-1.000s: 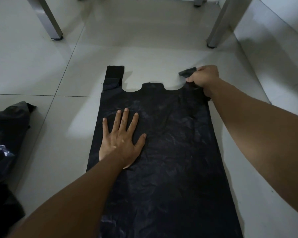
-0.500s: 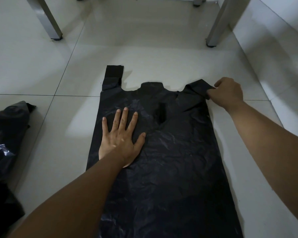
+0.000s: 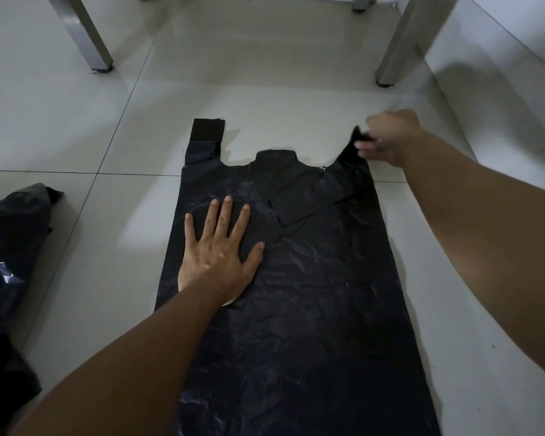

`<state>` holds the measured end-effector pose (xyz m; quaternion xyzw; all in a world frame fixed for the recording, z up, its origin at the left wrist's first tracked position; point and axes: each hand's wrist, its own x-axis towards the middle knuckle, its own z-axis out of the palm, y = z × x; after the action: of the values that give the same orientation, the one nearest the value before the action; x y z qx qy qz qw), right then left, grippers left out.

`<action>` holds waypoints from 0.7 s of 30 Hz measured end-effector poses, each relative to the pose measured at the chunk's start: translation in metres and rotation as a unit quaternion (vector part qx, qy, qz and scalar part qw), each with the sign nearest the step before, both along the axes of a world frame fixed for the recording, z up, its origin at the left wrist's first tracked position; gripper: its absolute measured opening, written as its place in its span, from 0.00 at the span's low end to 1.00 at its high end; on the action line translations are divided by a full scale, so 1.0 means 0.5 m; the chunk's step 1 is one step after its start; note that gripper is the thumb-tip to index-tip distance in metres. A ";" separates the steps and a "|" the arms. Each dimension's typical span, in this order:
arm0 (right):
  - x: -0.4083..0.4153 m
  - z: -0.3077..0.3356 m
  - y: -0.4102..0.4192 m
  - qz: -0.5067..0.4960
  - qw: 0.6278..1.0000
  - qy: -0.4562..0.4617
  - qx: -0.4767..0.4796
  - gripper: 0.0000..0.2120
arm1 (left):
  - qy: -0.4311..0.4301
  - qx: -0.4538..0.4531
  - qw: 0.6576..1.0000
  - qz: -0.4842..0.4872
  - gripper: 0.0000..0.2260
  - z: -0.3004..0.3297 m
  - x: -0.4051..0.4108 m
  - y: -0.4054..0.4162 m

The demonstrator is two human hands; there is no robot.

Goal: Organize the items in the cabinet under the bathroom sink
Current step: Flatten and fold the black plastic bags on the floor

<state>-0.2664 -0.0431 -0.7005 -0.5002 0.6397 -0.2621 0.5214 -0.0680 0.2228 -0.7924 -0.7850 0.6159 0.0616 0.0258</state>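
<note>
At far left I see a crumpled black bag (image 3: 10, 247) lying on the tiled floor (image 3: 85, 215), apart from the work item. A metal leg (image 3: 85, 36) stands at upper left. At centre, the black plastic bag (image 3: 296, 309) lies spread flat on the floor, handles pointing away from me. Its left handle (image 3: 206, 133) lies extended on the tile. My left hand (image 3: 221, 256) presses palm-down on the bag's upper left area, fingers straight and spread: grip wide, holding nothing. The right handle (image 3: 356, 143) is lifted at the upper right corner. My right hand (image 3: 390, 136) pinches that handle; the fingers are motion-blurred. A second metal leg (image 3: 400, 42) stands at upper right, next to the white wall (image 3: 501, 73).
</note>
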 end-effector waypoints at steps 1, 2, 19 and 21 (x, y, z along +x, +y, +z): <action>0.002 0.009 0.004 0.005 0.996 -0.084 -0.005 0.12 | 0.000 0.000 1.000 0.000 0.32 0.001 -0.001 0.000; 0.004 0.015 0.015 0.010 0.990 -0.136 -0.029 0.13 | 0.001 -0.001 1.000 0.001 0.32 0.003 -0.002 0.000; -0.028 -0.109 0.245 0.356 0.792 0.375 -0.324 0.21 | -0.003 -0.008 1.000 0.001 0.32 0.000 -0.002 0.001; -0.026 -0.116 0.224 0.333 0.789 0.412 -0.312 0.26 | -0.002 -0.006 1.000 0.001 0.32 0.001 -0.002 0.000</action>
<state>-0.2795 0.0688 -0.7583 -0.8782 0.4710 -0.0269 0.0792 -0.0690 0.2229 -0.7921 -0.7861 0.6151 0.0567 0.0224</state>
